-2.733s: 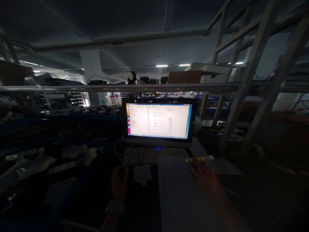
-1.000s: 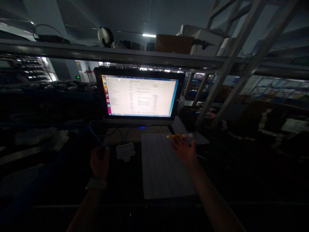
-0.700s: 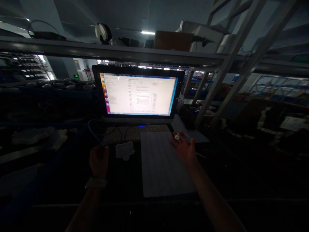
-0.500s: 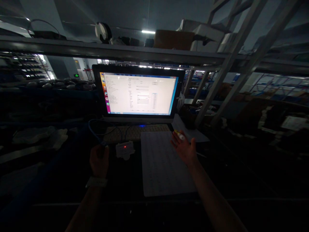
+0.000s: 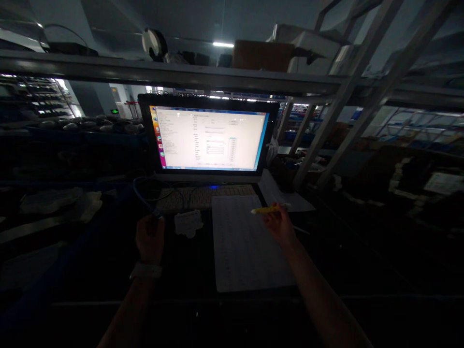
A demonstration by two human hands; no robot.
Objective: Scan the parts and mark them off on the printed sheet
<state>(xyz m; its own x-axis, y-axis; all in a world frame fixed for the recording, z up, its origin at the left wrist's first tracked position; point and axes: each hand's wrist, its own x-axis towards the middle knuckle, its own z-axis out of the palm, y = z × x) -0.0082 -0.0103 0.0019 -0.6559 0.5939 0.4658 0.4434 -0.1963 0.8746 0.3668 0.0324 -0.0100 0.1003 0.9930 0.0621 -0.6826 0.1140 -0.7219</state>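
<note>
My left hand (image 5: 149,238) is closed on the end of a blue cable (image 5: 144,199), which loops up towards the keyboard (image 5: 203,196). Just right of that hand lies a small pale device (image 5: 188,223), with no light showing on it. My right hand (image 5: 278,227) grips a yellow marker (image 5: 267,210) over the right side of a large printed sheet (image 5: 242,251). The marker lies nearly level, its white end pointing left. The sheet overlaps the keyboard's lower right part.
A lit monitor (image 5: 210,140) stands behind the keyboard, under a metal shelf (image 5: 203,72) that carries a brown box (image 5: 263,55). Another paper (image 5: 290,200) lies right of the keyboard. Plastic-wrapped items (image 5: 54,200) fill the left side. Metal posts (image 5: 326,125) rise at the right.
My right hand has closed from an open palm around the marker and turned it level. The red light on the pale device has gone out. My left hand has hardly moved.
</note>
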